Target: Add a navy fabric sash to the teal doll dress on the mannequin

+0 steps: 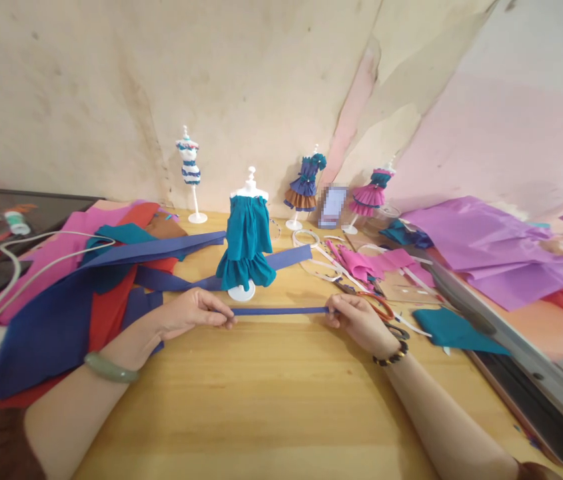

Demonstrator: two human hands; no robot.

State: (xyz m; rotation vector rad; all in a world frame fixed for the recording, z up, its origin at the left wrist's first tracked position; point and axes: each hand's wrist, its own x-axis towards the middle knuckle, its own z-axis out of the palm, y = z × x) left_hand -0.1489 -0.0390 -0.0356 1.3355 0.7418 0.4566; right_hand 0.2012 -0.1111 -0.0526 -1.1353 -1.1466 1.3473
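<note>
Blue strip (280,311) runs straight between the two hands, low over the worktop (261,400), just in front of the teal dress (248,230) on its small stand. From where I'm standing, the left hand (195,308) pinches one end, thumb closed against fingers, and the right hand (358,319) pinches the other likewise. I'd say the trick is an even, gentle pull, so the narrow band stays flat without twisting.

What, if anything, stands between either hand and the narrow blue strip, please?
Nothing visible does: the left hand and right hand both hold the narrow blue strip; the teal-dressed mannequin stands beyond it.
</note>
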